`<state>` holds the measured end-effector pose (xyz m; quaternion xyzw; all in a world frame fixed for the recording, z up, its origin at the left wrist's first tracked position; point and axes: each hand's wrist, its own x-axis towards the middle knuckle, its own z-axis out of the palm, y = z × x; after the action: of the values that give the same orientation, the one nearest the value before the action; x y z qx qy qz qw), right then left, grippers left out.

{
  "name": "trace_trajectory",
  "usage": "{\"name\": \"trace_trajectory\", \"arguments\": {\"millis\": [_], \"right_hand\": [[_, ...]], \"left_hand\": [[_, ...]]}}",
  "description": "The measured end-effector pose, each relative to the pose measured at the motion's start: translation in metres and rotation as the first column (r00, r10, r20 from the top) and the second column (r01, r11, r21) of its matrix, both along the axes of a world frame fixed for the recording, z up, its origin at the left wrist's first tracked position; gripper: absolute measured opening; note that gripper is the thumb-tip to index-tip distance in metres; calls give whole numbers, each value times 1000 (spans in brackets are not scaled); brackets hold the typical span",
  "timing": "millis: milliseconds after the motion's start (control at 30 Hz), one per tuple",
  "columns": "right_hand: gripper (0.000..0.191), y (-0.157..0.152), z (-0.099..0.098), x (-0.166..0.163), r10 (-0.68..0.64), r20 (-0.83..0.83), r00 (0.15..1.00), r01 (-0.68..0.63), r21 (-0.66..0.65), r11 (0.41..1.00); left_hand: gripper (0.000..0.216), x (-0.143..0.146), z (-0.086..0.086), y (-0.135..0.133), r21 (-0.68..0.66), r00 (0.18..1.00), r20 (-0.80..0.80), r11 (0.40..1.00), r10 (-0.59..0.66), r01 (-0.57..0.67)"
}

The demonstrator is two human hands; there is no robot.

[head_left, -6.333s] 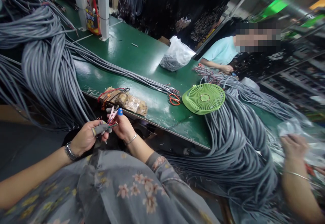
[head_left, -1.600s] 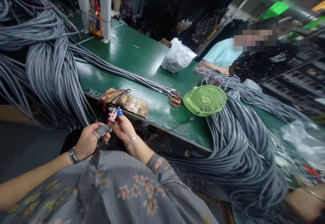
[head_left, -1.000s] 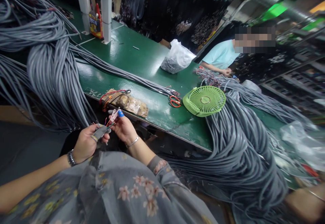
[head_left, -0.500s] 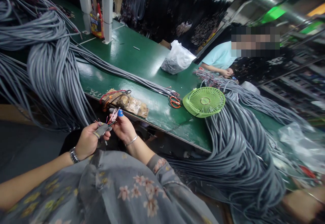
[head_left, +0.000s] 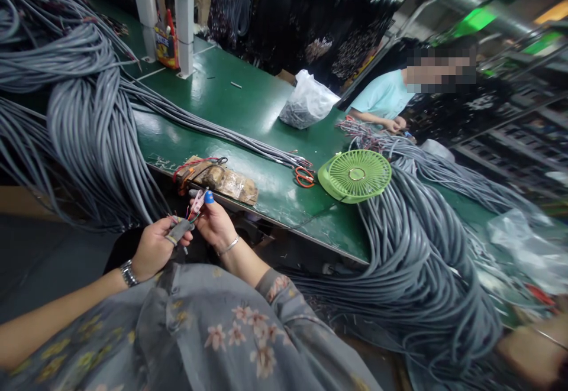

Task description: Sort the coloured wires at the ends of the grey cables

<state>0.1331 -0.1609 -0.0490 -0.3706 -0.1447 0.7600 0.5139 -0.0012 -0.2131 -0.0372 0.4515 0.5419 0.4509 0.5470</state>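
My left hand (head_left: 154,244) is closed around a bunch of thin coloured wires (head_left: 174,218). A grey cover with a yellowish band (head_left: 178,232) lies along its front and seems to sleeve the thumb. Close beside it, my right hand (head_left: 216,224) pinches a small pinkish-white piece (head_left: 198,202), which looks like a connector, with thin wires at it. A blue cover (head_left: 209,197) caps the right thumb. Both hands meet in front of my body, just off the table edge. The fingers partly hide the wire ends.
On the green table (head_left: 248,107) are a taped cardboard block (head_left: 228,183), orange-handled scissors (head_left: 304,177), a green fan (head_left: 357,173) and a white plastic bag (head_left: 308,100). Thick grey cable bundles (head_left: 91,125) hang at left, others (head_left: 408,255) at right. A co-worker (head_left: 381,98) sits across.
The view has shifted slightly. My left hand has tilted a little against the right, and both keep their grip on the wires and the pinkish piece.
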Motion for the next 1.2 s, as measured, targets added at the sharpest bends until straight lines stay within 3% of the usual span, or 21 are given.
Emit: {"name": "trace_trajectory", "arguments": {"millis": [267,500,733,933,1200], "right_hand": [[40,-1,2,0,30,22,999,-30,18,999],[43,-21,-3,10,264,134,955,-287,196,938],[42,-27,-4,7,166,275,947,-225,202,953],[41,-30,2,11,155,388,908,-262,240,935],[41,-34,-1,4,69,389,919,-159,203,966]], "left_hand": [[32,-2,-7,0,46,1000,10,999,9,-9],[26,-6,-2,-4,58,1000,15,998,-18,17],[27,-12,1,-4,57,996,-51,995,-77,80],[30,-11,5,0,-16,974,-45,975,-222,222],[33,-10,3,-2,-12,992,-21,992,-128,128]]}}
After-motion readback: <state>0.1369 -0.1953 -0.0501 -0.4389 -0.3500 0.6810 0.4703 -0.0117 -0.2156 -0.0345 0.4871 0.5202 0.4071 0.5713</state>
